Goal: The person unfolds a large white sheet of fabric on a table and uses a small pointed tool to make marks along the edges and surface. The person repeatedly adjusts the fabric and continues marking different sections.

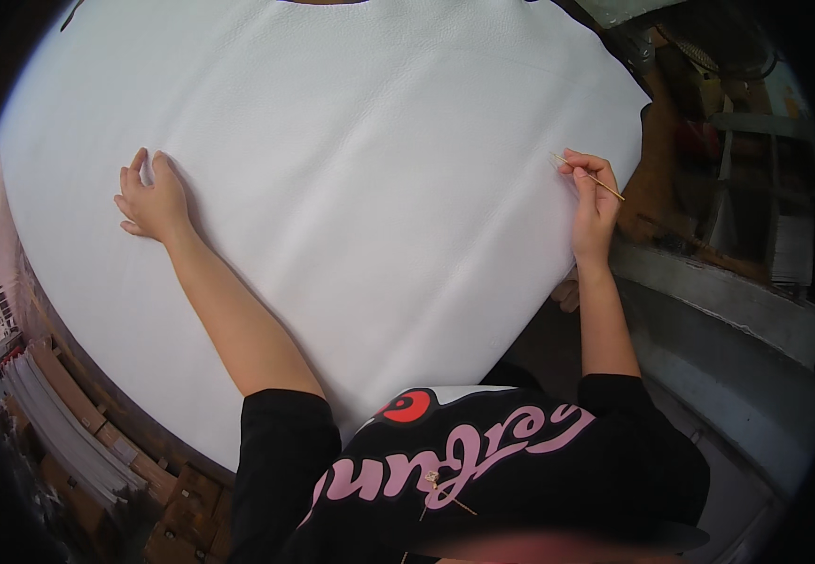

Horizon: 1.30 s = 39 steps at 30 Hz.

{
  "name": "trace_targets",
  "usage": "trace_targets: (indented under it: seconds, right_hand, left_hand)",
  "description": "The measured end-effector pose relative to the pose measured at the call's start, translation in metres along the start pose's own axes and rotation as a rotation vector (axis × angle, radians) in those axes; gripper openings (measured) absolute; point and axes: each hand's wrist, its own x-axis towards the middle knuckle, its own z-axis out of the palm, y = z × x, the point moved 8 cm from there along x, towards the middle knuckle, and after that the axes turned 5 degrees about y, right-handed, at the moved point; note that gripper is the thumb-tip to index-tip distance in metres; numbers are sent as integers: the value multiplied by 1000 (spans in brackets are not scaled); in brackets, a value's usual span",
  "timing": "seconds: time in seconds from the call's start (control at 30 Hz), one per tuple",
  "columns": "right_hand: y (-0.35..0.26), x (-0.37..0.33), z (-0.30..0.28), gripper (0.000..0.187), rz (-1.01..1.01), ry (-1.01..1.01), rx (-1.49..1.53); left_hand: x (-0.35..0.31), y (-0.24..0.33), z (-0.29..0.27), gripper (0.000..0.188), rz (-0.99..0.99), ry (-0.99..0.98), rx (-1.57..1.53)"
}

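Observation:
A large sheet of white grained leather (360,216) spreads out before me, with soft creases running across it. On its left part rests my left hand (156,199), fingers apart and curved, holding nothing. Over the right edge of the leather my right hand (594,199) pinches a thin gold-coloured pen-like stick (607,186) between thumb and fingers. The stick's tip points to the upper left, close to the leather; whether it touches the surface I cannot tell.
Stacked flat sheets and cardboard boxes (187,503) stand at the lower left. To the right are a grey metal ledge (708,301) and a dim rack-like frame (727,188). Brown material (652,179) lies by the leather's right edge.

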Motion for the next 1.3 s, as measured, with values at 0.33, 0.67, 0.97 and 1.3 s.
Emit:
trace_targets:
  seconds: [0.33, 0.67, 0.97, 1.3]
  right_hand:
    - [-21, 57, 120, 18, -17, -214, 178]
    - [-26, 65, 217, 20, 49, -386, 328]
    - [-47, 18, 260, 20, 176, -787, 398]
    - [-51, 75, 254, 22, -234, -291, 228]
  left_hand:
    - [-5, 3, -2, 37, -4, 44, -34]
    - [-9, 8, -7, 34, -12, 42, -73]
    - [-10, 9, -7, 36, -3, 57, -78]
    - [-10, 8, -6, 36, 18, 84, -103]
